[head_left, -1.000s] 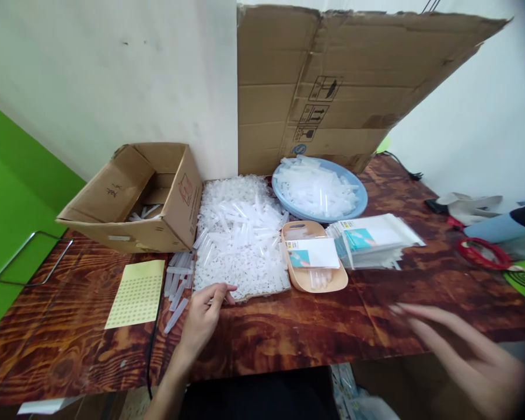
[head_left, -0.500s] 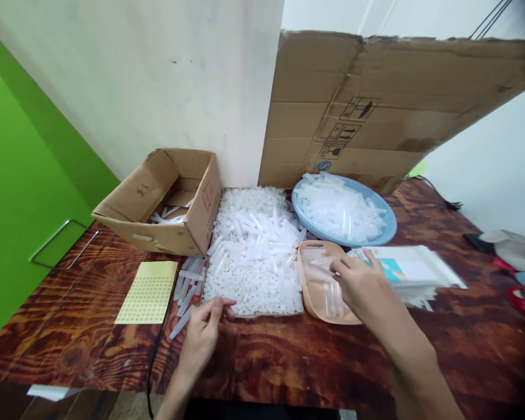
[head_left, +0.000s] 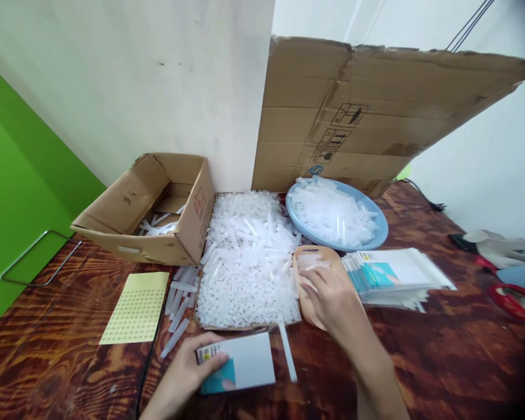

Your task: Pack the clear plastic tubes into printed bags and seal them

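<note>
My left hand [head_left: 181,376] grips a small clear packet with a printed card [head_left: 240,363] at the table's near edge. One clear plastic tube [head_left: 287,352] lies just right of the packet. My right hand [head_left: 330,297] reaches into the tan tray [head_left: 308,256], fingers curled over the tubes in it; what they hold is hidden. A heap of clear plastic tubes and caps [head_left: 247,259] lies between my hands, on a cardboard sheet.
An open cardboard box [head_left: 151,207] with a few tubes stands at the left. A blue bowl [head_left: 376,236] of tubes sits at the back, a stack of packets [head_left: 396,274] at the right. A yellow sticker sheet [head_left: 137,306] lies left. A cardboard panel [head_left: 367,105] leans on the wall.
The packet left the tan tray and is now in my left hand at the near edge. My right hand came in from the right and settled over the tray.
</note>
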### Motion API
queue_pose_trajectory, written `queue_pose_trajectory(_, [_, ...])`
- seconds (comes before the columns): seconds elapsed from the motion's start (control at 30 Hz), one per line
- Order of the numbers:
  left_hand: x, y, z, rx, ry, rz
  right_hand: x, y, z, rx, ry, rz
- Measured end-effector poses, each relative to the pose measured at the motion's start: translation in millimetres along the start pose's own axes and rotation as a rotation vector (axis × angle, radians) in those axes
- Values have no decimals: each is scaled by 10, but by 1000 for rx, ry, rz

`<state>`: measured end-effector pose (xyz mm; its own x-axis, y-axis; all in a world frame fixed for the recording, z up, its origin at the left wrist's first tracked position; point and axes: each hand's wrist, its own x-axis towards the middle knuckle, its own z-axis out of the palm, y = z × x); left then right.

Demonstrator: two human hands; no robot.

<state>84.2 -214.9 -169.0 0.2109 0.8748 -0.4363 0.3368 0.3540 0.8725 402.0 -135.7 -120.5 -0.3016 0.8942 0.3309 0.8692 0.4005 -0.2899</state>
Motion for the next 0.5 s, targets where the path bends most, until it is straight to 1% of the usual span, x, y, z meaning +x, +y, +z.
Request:
queue_pose_trajectory(0.07, [-28,-144,69,-25,-5,-48,-28,351,88,-103,-179,53])
queue_pose_trajectory(0.13, [-42,-264,138,-85,15,-72,-61,568,199,-160,-339,71])
queue_pose_trajectory(0.17, [-45,-309,164,-143,24,-74,-77,624,250,-168,-390,70])
queue_pose_trajectory(0.2, [-45,-342,182,-221,27,-75,-94,649,288,-163,-413,66])
queue_pose_trajectory(0.23, [-46,-364,191,-315,31,-78,-111,645,309,-141,-399,61])
queue_pose_trajectory(0.27, [-47,-375,194,-416,42,-81,-131,614,313,-104,-337,65])
queue_pose_trajectory(0.3, [-48,-378,193,-515,56,-82,-155,556,301,-50,-226,88])
queue_pose_trajectory(0.33, [-50,-372,191,-605,72,-83,-184,471,280,28,-72,138])
queue_pose_trajectory(0.4, [-51,-348,193,-744,100,-83,-257,229,240,283,253,314])
queue_pose_trajectory(0.43, [-49,-332,198,-789,112,-81,-298,83,239,470,362,427])
queue_pose_trajectory(0.47, [-45,-316,206,-820,122,-76,-341,-69,258,699,368,516])
queue_pose_trajectory(0.5, [-40,-300,216,-841,130,-73,-384,-217,301,933,308,556])
